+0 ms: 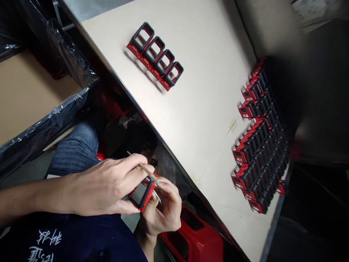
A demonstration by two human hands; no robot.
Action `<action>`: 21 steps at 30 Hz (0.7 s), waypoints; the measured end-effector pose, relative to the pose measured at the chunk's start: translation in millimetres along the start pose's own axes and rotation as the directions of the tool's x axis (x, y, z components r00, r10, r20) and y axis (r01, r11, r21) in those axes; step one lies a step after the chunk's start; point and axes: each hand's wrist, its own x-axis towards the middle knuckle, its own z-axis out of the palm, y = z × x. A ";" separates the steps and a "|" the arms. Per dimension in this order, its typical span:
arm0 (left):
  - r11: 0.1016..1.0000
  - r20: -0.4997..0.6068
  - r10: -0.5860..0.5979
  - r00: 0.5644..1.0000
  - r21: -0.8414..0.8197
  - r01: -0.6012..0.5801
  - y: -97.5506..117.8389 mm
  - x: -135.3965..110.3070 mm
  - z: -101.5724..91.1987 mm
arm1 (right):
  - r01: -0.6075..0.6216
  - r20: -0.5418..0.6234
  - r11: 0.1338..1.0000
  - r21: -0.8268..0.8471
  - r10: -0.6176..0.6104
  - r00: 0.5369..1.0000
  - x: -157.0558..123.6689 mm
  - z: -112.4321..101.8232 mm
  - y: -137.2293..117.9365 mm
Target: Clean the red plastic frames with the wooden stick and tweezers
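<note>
Head view, sole view: small red-and-black frame point(147, 198) close to the body, off the near edge of the pale worktable point(191, 120). Left hand point(114, 185) back upward, thumb pressed to the near side of the frame, wooden stick point(148, 172) threaded between bent fingers. Right hand point(166, 205) cupped at the right side of the frame, fingers curled, beside a shiny metal piece point(157, 197); cannot tell exactly what between thumb and fingertips. On the tabletop, row of four similar frames point(148, 64) toward the far left, dense block of red-and-black parts point(264, 145) along the right.

Probably light and stiff, likely moulded plastic; perhaps smooth enough to slip, with thin bars possibly fragile under twisting. Best held by the outer walls, thumb against fingers, clear of the open middle and the metal.

Hidden: underside of the frame, left fingertips, most of the metal piece; cannot tell whether tool or fitting. Contact between stick and frame also unclear. Left forearm cut off at the left border; deep shadow beyond the parts at right.
</note>
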 end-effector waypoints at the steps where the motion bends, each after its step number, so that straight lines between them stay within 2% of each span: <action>1: 1.000 0.003 -0.002 1.000 0.000 0.002 0.2 -0.3 0.0 | 0.001 0.001 1.000 -0.009 -0.001 1.000 -0.1 0.0 0.0; 16: 1.000 0.024 -0.026 0.999 -0.012 0.026 -0.3 -0.6 1.6 | -0.024 -0.002 0.997 -0.076 0.024 1.000 -1.3 -1.1 -1.5; 21: 0.999 0.038 -0.031 0.999 -0.017 0.031 1.3 -0.1 -0.6 | -0.029 -0.006 0.999 -0.045 0.029 1.000 -2.2 -0.3 -1.4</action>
